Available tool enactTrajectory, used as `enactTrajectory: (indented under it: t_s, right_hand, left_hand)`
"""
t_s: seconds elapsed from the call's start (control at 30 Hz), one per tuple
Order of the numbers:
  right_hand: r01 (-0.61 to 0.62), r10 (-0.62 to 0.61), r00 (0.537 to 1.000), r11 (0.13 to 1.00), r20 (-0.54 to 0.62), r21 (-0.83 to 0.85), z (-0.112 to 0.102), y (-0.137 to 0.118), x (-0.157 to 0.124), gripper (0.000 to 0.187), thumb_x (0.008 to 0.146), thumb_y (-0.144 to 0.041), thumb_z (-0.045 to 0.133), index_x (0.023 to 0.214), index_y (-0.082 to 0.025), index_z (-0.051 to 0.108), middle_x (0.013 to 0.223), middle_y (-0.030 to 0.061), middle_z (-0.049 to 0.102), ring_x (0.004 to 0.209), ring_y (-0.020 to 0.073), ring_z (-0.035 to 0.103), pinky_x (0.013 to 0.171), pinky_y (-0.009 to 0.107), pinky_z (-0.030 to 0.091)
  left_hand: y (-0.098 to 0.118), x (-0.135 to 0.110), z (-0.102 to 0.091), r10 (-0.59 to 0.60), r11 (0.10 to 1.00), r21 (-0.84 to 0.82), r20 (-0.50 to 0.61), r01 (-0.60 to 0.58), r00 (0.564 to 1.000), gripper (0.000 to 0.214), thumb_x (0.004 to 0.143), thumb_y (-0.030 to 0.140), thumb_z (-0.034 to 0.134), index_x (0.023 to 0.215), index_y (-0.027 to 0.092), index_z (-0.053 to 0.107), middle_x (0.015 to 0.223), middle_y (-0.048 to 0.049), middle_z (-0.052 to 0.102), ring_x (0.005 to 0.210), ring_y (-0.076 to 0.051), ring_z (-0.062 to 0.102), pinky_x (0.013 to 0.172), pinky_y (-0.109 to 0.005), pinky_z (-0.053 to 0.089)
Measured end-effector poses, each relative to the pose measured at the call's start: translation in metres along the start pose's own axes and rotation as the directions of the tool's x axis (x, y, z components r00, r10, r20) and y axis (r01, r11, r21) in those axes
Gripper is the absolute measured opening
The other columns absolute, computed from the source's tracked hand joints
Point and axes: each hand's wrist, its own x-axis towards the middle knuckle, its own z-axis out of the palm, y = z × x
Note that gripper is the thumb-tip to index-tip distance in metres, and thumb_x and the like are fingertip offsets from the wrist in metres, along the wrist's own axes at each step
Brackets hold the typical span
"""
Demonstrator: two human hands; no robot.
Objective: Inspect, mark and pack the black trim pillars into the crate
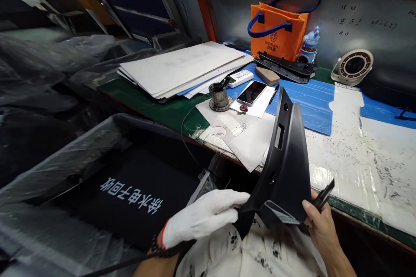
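Note:
A black plastic trim panel with a rectangular slot and small holes stands upright at the bench's front edge, over my lap. My left hand, in a white glove, pinches the panel's lower left corner. My bare right hand supports its lower right corner and also grips a thin black pen-like tool that points up to the right.
On the workbench lie a phone, a stack of white sheets, a small metal cup, an orange bag and a round white fan. A black bin lined with clear plastic sits at the lower left.

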Motion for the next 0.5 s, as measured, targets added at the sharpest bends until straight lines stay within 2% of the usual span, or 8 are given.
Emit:
enactTrajectory:
  t_s: [0.07, 0.13, 0.2, 0.27, 0.3, 0.4, 0.43, 0.5]
  right_hand:
    - [0.02, -0.02, 1.0, 0.999, -0.011, -0.036, -0.008, -0.003, 0.003, 0.039, 0.071, -0.045, 0.083, 0.093, -0.015, 0.07, 0.052, -0.0047, 0.044, 0.04, 0.0067, 0.03, 0.036, 0.016, 0.031]
    - [0.058, -0.059, 0.998, 0.996, -0.003, -0.074, -0.016, -0.009, 0.005, 0.041, 0.069, -0.049, 0.084, 0.089, -0.015, 0.072, 0.056, -0.001, 0.054, 0.042, 0.0095, 0.041, 0.041, 0.019, 0.042]
    - [0.1, -0.101, 0.995, 0.99, -0.002, -0.103, -0.023, -0.018, 0.004, 0.04, 0.068, -0.05, 0.084, 0.088, -0.017, 0.074, 0.068, 0.0037, 0.064, 0.055, 0.0162, 0.057, 0.057, 0.024, 0.053]
    - [0.096, -0.101, 0.994, 0.987, -0.033, -0.132, -0.028, -0.03, 0.0, 0.04, 0.068, -0.05, 0.084, 0.09, -0.017, 0.074, 0.08, 0.0067, 0.069, 0.074, 0.024, 0.065, 0.07, 0.028, 0.055]
    - [0.066, -0.074, 0.996, 0.987, -0.05, -0.147, -0.03, -0.037, -0.002, 0.042, 0.067, -0.049, 0.084, 0.091, -0.017, 0.074, 0.082, 0.0075, 0.069, 0.079, 0.0269, 0.066, 0.07, 0.029, 0.056]
    - [-0.016, -0.002, 0.992, 0.989, -0.124, -0.15, -0.032, -0.065, -0.004, 0.045, 0.065, -0.05, 0.085, 0.095, -0.019, 0.072, 0.085, 0.0073, 0.07, 0.079, 0.0278, 0.066, 0.063, 0.028, 0.056]
    - [0.001, -0.017, 0.991, 0.993, -0.13, -0.12, -0.031, -0.075, -0.002, 0.045, 0.068, -0.054, 0.082, 0.096, -0.021, 0.07, 0.086, 0.0068, 0.07, 0.077, 0.0269, 0.066, 0.06, 0.028, 0.056]
    - [0.149, -0.159, 0.981, 0.984, -0.108, -0.098, -0.031, -0.096, 0.006, 0.043, 0.081, -0.063, 0.065, 0.096, -0.023, 0.068, 0.084, 0.007, 0.068, 0.07, 0.024, 0.064, 0.055, 0.028, 0.053]
  left_hand:
    - [-0.005, 0.002, -0.004, 0.078, 0.983, 0.17, -0.073, -0.064, 0.994, 0.033, 0.088, 0.021, 0.048, 0.117, 0.02, 0.064, 0.11, -0.0034, 0.07, 0.097, -0.019, 0.064, 0.088, -0.024, 0.047]
    - [-0.006, 0.011, -0.009, 0.247, 0.913, 0.374, -0.198, -0.16, 0.949, 0.037, 0.093, 0.021, 0.045, 0.128, 0.018, 0.056, 0.124, -0.007, 0.064, 0.11, -0.019, 0.061, 0.097, -0.027, 0.045]
    - [-0.002, 0.026, -0.017, 0.478, 0.742, 0.642, -0.301, -0.196, 0.825, 0.041, 0.094, 0.017, 0.044, 0.135, 0.018, 0.048, 0.134, -0.0102, 0.056, 0.123, -0.022, 0.053, 0.105, -0.035, 0.04]
    - [0.005, 0.045, -0.027, 0.671, 0.492, 0.86, -0.275, -0.137, 0.688, 0.043, 0.093, 0.011, 0.043, 0.135, 0.021, 0.048, 0.14, -0.0105, 0.051, 0.132, -0.028, 0.042, 0.11, -0.048, 0.032]
    - [0.009, 0.053, -0.032, 0.733, 0.372, 0.921, -0.218, -0.112, 0.644, 0.041, 0.093, 0.009, 0.042, 0.131, 0.022, 0.051, 0.139, -0.0096, 0.051, 0.133, -0.029, 0.04, 0.111, -0.053, 0.029]
    - [0.017, 0.068, -0.047, 0.775, 0.152, 0.97, 0.001, -0.188, 0.631, 0.031, 0.093, 0.008, 0.039, 0.112, 0.018, 0.061, 0.124, -0.0084, 0.063, 0.119, -0.026, 0.054, 0.109, -0.053, 0.032]
    - [0.019, 0.068, -0.049, 0.761, 0.15, 0.964, 0.029, -0.219, 0.648, 0.029, 0.093, 0.009, 0.038, 0.106, 0.016, 0.063, 0.117, -0.0087, 0.067, 0.111, -0.024, 0.059, 0.106, -0.05, 0.037]
    - [0.023, 0.064, -0.051, 0.743, 0.25, 0.939, -0.028, -0.238, 0.669, 0.029, 0.094, 0.01, 0.036, 0.104, 0.015, 0.063, 0.109, -0.0097, 0.069, 0.098, -0.021, 0.064, 0.097, -0.042, 0.045]
